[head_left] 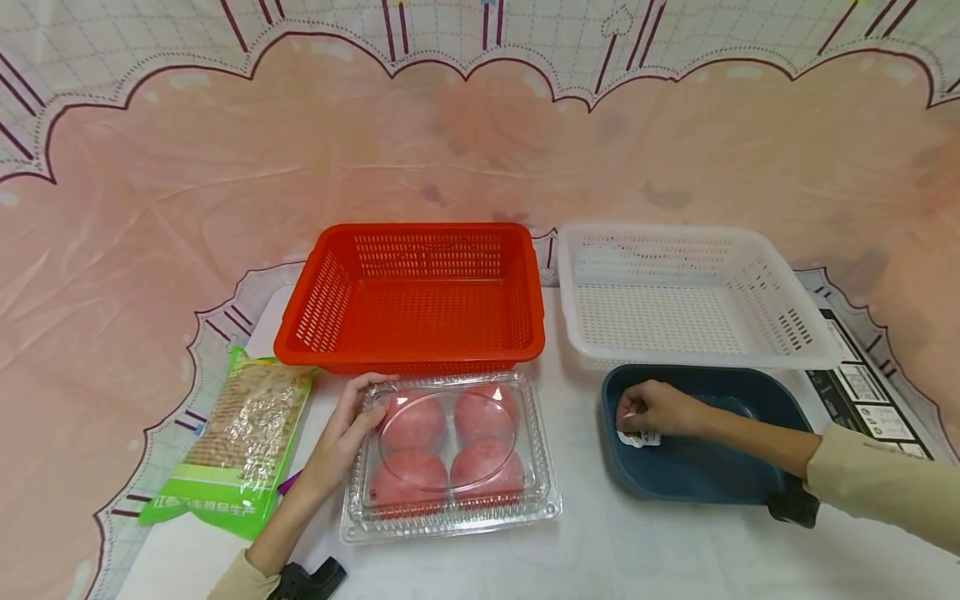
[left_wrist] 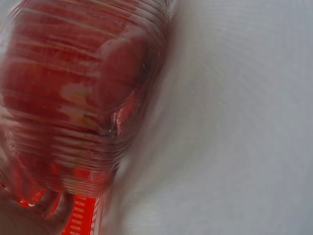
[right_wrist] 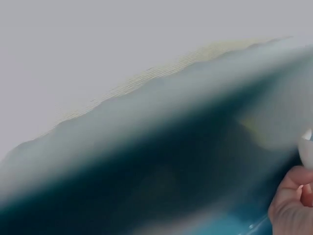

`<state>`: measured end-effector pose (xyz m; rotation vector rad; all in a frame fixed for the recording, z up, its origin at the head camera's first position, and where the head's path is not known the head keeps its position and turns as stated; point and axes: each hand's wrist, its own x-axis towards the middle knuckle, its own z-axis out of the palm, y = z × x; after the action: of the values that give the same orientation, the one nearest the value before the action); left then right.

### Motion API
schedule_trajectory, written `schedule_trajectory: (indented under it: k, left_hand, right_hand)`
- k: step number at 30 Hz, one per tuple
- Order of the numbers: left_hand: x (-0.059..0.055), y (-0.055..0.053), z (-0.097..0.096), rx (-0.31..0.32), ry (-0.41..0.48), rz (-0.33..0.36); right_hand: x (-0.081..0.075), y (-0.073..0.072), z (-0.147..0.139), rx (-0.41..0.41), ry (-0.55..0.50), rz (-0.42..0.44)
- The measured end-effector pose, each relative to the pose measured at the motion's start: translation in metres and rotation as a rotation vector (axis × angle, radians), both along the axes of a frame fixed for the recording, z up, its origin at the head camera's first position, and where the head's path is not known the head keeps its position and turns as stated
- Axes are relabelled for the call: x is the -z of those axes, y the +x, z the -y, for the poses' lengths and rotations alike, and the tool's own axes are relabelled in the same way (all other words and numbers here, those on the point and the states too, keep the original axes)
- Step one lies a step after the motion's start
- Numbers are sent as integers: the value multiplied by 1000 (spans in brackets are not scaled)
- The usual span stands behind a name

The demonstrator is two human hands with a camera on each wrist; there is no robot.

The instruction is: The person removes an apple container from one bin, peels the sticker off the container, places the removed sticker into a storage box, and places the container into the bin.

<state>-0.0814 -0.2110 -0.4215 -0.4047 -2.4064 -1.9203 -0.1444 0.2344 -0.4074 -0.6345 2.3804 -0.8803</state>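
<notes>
My left hand holds a clear plastic clamshell box by its far left corner, thumb against the lid's side. Inside the box sit several large, round red fruits. The left wrist view shows the box's ribbed wall close up, with fingers curled at its end. Over in the dark blue basin, my right hand pinches a small white item with coloured print, low near the basin's left wall. Only a white edge of this item shows in the right wrist view; its kind is unclear.
A red basket stands right behind the clamshell box. The white basket is behind the basin, its front rim overlapping the basin's back. At the left lies a green-trimmed bag of peanuts. A black-and-white printed sheet is at the right.
</notes>
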Motion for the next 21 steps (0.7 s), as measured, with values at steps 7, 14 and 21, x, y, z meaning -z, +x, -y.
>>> schedule_trajectory:
  k: [7,14,21]
  left_hand:
    - [1,-1,0,-5,-10,13]
    - [1,0,0,-4,-8,13]
    - [1,0,-1,1,5,3]
  right_hand:
    - [-3,5,4,14,64,-99]
    - [-4,10,6,37,79,-194]
    - [-5,12,4,10,27,-205]
